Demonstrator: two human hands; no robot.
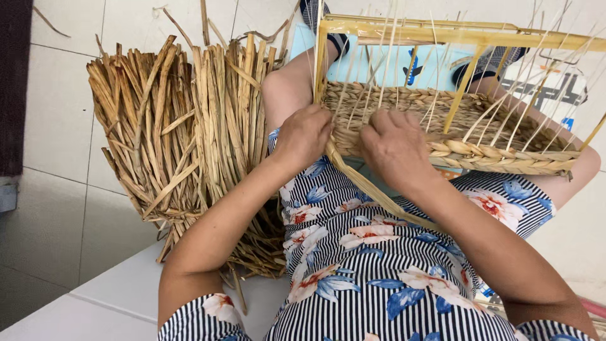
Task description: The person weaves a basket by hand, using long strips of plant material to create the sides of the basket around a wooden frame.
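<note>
A half-woven straw basket [454, 136] rests on the person's lap, held in a yellow wooden frame [442, 31] with thin upright strands rising through it. The left hand [304, 136] is closed on the basket's near left corner, at the braided rim. The right hand [394, 148], just beside it, is closed on the near rim, pinching a flat straw strand [366, 189] that trails down over the striped floral dress [379, 265]. A bundle of dried straw [183, 139] stands on the tiled floor [57, 208], left of the person.

Both forearms stretched forward, left hand [304, 134] and right hand [394, 148] side by side, knuckles up, fingers curled.
</note>
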